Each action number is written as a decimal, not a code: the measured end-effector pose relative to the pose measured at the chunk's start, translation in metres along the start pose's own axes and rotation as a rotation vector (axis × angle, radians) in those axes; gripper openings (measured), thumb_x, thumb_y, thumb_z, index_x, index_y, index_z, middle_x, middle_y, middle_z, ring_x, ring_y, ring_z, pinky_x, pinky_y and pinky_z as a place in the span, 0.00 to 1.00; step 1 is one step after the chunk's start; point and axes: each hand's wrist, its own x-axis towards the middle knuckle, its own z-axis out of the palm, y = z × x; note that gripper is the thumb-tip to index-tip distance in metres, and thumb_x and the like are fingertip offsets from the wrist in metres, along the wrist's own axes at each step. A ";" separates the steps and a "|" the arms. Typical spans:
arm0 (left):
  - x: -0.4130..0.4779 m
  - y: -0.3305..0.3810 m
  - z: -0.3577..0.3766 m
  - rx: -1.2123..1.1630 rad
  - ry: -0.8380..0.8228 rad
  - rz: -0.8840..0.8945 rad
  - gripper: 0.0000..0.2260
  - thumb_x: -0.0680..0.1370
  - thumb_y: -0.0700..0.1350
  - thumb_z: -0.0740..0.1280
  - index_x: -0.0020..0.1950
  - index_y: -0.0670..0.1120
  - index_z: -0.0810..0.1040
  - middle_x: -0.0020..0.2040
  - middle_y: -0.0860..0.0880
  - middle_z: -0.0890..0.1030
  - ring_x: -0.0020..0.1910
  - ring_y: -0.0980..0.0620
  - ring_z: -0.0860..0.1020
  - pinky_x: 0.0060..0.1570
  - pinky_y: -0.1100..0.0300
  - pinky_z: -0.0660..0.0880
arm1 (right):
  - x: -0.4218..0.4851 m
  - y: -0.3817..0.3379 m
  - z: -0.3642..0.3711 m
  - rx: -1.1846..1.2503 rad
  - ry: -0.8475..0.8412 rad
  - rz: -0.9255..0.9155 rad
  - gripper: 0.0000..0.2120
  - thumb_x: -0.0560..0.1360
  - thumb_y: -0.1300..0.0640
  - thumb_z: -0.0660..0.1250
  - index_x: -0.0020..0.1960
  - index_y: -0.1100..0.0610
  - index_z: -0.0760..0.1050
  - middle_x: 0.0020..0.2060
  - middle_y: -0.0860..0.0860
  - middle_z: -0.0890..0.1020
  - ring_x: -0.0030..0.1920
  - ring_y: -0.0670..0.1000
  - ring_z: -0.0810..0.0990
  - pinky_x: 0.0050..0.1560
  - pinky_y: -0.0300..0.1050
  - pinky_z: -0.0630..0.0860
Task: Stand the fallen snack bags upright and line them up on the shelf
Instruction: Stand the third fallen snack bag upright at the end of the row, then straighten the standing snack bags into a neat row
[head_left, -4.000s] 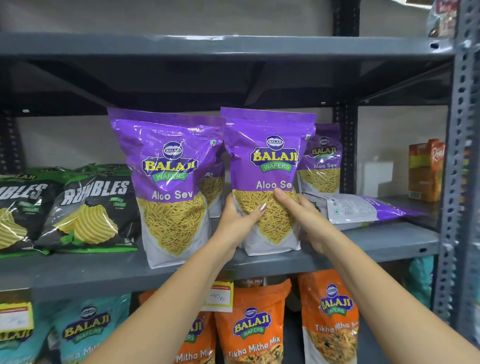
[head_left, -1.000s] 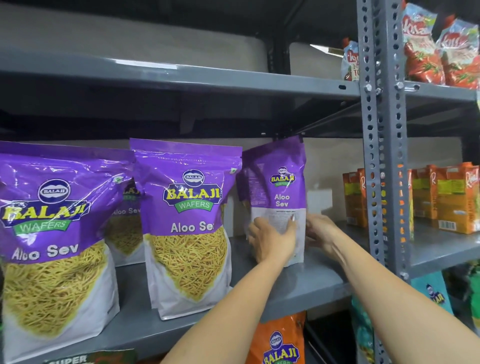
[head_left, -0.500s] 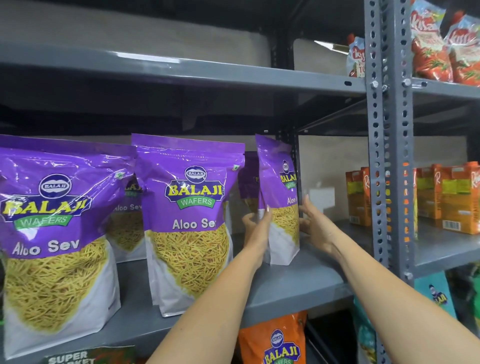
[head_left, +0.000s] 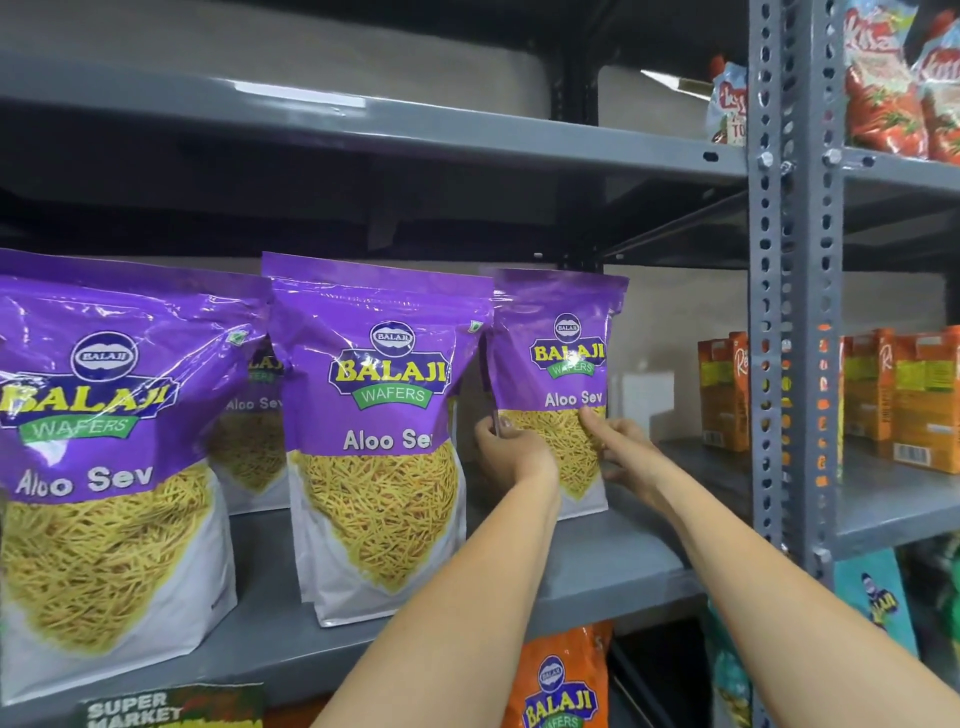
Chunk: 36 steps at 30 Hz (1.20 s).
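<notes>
Three purple Aloo Sev bags stand upright along the grey shelf (head_left: 613, 566). The largest-looking bag (head_left: 104, 467) is at the left, a middle bag (head_left: 384, 441) beside it, and a third bag (head_left: 558, 364) further back on the right, front facing me. My left hand (head_left: 511, 452) grips that third bag's left edge. My right hand (head_left: 621, 447) presses on its right side with the forefinger on its front. Another purple bag (head_left: 252, 415) stands behind, between the first two, mostly hidden.
A perforated grey upright (head_left: 789, 312) bounds the shelf on the right. Orange cartons (head_left: 722, 389) stand beyond it. Red snack packets (head_left: 888, 88) sit on the upper shelf. An orange Balaji bag (head_left: 563, 680) is on the shelf below. The shelf above hangs close over the bag tops.
The right-hand purple bag has been turned from side-on to front facing me, and both hands shifted to its sides. Four seconds ago it lay flat on the shelf.
</notes>
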 end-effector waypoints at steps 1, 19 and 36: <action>-0.001 -0.001 0.000 0.004 -0.022 0.029 0.13 0.81 0.44 0.60 0.64 0.44 0.76 0.59 0.42 0.82 0.57 0.41 0.80 0.52 0.56 0.72 | -0.002 -0.001 0.000 0.003 -0.004 -0.006 0.46 0.48 0.24 0.74 0.58 0.51 0.73 0.57 0.53 0.84 0.55 0.52 0.81 0.52 0.52 0.75; -0.031 -0.010 -0.030 0.174 -0.183 0.224 0.21 0.76 0.58 0.65 0.65 0.48 0.72 0.64 0.47 0.79 0.61 0.43 0.78 0.55 0.56 0.72 | -0.073 -0.019 0.002 -0.004 -0.118 -0.023 0.44 0.60 0.28 0.73 0.70 0.48 0.71 0.61 0.46 0.84 0.62 0.51 0.81 0.68 0.61 0.71; -0.105 0.001 -0.099 0.239 -0.252 0.520 0.30 0.76 0.53 0.67 0.75 0.46 0.62 0.73 0.51 0.63 0.73 0.51 0.63 0.70 0.59 0.59 | -0.123 -0.025 0.013 -0.218 0.322 -0.242 0.35 0.74 0.42 0.69 0.75 0.57 0.65 0.70 0.55 0.75 0.68 0.53 0.75 0.64 0.46 0.70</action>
